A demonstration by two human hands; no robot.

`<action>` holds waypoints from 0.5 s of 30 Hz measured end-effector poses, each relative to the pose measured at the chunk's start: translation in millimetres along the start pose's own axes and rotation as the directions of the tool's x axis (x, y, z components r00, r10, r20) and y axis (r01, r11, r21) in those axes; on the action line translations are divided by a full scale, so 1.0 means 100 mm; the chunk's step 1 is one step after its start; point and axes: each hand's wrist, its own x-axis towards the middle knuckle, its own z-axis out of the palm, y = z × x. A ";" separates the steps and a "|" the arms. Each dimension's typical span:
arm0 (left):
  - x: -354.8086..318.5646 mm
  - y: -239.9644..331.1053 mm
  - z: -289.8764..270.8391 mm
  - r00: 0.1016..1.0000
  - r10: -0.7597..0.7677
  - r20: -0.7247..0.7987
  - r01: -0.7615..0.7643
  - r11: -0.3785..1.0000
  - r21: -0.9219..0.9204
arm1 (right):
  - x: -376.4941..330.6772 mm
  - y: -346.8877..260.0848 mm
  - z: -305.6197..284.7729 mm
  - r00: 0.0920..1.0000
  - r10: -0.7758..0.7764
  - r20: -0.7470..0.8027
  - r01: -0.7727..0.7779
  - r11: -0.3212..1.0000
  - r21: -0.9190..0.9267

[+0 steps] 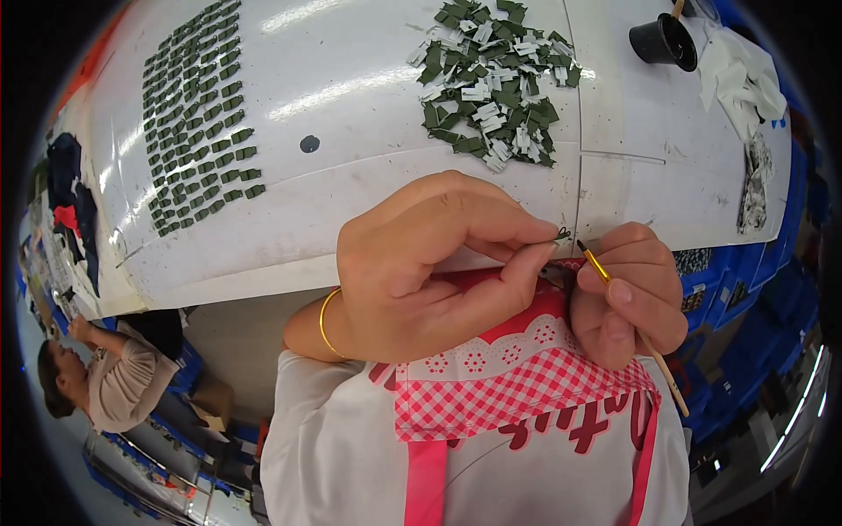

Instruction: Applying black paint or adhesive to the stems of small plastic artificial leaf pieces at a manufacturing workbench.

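Note:
Over the table's near edge, my left hand (438, 259) pinches a small dark green piece (562, 234) between thumb and forefinger. The fingers cover most of it, so its full shape is hidden. My right hand (633, 294) grips a thin paintbrush (597, 264) with a yellow ferrule and a pale wooden handle. Its dark tip points up and left, just right of the green piece; I cannot tell whether they touch. Beyond my hands lies a loose pile of small green and white pieces (494, 90). Similar green pieces (197, 123) stand in neat rows at the far left.
A black cup (664, 44) with a wooden stick stands at the far right, beside a crumpled white cloth (739, 74) and a stained cloth (754, 186). Blue crates (735, 285) sit past the table's right edge. Another person (118, 373) works at the left.

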 end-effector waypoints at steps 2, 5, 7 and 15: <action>0.00 -0.03 0.00 0.999 0.034 0.000 -0.034 0.999 0.003 | 0.00 0.00 -0.01 0.998 -0.014 0.057 0.014 1.000 -0.013; 0.01 -0.07 -0.02 0.997 0.076 0.030 -0.077 0.997 0.005 | 0.02 0.00 -0.02 0.998 -0.015 0.066 0.016 1.000 -0.013; 0.01 -0.09 -0.04 0.991 0.118 0.059 -0.119 0.993 0.007 | 0.02 0.00 -0.02 0.997 -0.017 0.077 0.018 1.000 -0.012; 0.02 -0.08 -0.01 0.993 0.117 0.032 -0.118 0.993 0.015 | 0.03 0.00 0.00 0.997 -0.009 0.072 0.011 1.000 -0.019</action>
